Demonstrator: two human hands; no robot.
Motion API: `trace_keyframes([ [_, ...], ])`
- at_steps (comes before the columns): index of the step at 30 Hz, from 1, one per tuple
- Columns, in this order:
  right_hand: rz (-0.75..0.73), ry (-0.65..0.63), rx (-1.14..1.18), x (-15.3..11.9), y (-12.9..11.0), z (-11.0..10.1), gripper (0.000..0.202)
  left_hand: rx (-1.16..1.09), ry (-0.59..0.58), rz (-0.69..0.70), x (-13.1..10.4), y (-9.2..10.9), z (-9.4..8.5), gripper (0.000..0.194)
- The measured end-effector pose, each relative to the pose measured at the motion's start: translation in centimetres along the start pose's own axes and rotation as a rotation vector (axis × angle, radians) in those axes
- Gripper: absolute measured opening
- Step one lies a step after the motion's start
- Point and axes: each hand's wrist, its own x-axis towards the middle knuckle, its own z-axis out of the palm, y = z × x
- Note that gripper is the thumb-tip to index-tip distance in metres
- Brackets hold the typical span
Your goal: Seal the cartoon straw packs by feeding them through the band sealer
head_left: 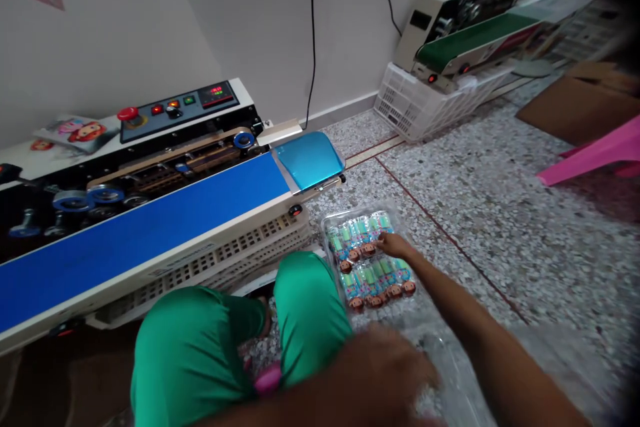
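Note:
A clear plastic tray (pixel 327 220) lies on the speckled floor beside my knees. In it, two rows of small clear-wrapped items (pixel 383 273) show brown doll-like heads and green and blue bodies. My right hand (pixel 393 245) reaches into the back row at its right end. Its fingers are drawn together against the items, and what they pinch is hidden. Much nearer the camera, my left hand (pixel 393 360) crosses the lower middle of the view, in front of my right knee. Motion smears its fingers, so its grip does not show.
A sealing machine with a blue conveyor belt (pixel 165 213) and lit control panel (pixel 180 105) stands at left, a printed packet (pixel 83 132) on top. Behind are a green-belt machine (pixel 475 40) on a white crate (pixel 415 103), a cardboard box (pixel 575 107) and pink plastic furniture (pixel 595 150).

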Motion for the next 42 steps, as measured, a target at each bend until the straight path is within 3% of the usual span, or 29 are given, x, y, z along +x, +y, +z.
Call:
trace_keyframes([
  [1, 0.030, 0.005, 0.042, 0.8, -0.5, 1.7, 0.031, 0.071, 0.116, -0.059, -0.5, -1.8, -0.8, 0.024],
  [2, 0.062, 0.011, 0.081, 1.7, -0.9, 3.2, 0.031, 0.272, 0.316, -0.078, -1.0, -3.6, -1.5, 0.020],
  [4, 0.137, 0.043, 0.148, 3.4, -1.8, 5.6, 0.034, 0.558, 0.566, -0.045, -1.8, -6.8, -2.5, 0.015],
  [6, 0.225, 0.103, 0.198, 5.1, -2.6, 7.1, 0.039, 0.652, 0.676, 0.028, -2.2, -8.8, -3.0, 0.007],
  [8, 0.320, 0.166, 0.233, 6.5, -3.2, 7.9, 0.044, 0.655, 0.726, 0.031, -2.2, -9.4, -3.1, 0.005],
  [12, 0.482, 0.233, 0.268, 7.9, -4.7, 8.6, 0.045, 0.627, 0.739, 0.046, -1.3, -8.9, -3.4, 0.006],
  [15, 0.503, 0.264, 0.282, 8.1, -6.5, 8.8, 0.043, 0.600, 0.734, 0.065, -0.9, -8.6, -3.9, 0.008],
  [18, 0.386, 0.249, 0.325, 8.3, -8.9, 9.4, 0.044, 0.587, 0.719, 0.075, -0.6, -8.8, -4.2, 0.012],
  [24, 0.176, 0.096, 0.403, 9.0, -12.3, 10.8, 0.030, 0.578, 0.706, 0.069, -0.3, -9.1, -3.8, 0.010],
  [29, 0.192, 0.105, 0.356, 8.5, -11.5, 10.8, 0.028, 0.591, 0.709, 0.065, -0.3, -9.2, -3.7, 0.011],
  [33, 0.270, 0.203, 0.319, 7.3, -9.9, 10.4, 0.030, 0.586, 0.732, 0.083, 0.0, -9.5, -3.5, 0.011],
  [39, 0.493, 0.401, 0.328, 7.6, -7.6, 10.1, 0.076, 0.593, 0.710, 0.106, 0.0, -10.1, -3.1, 0.011],
  [42, 0.556, 0.377, 0.392, 8.5, -6.8, 10.3, 0.078, 0.593, 0.678, 0.085, -0.1, -10.3, -3.0, 0.010],
])
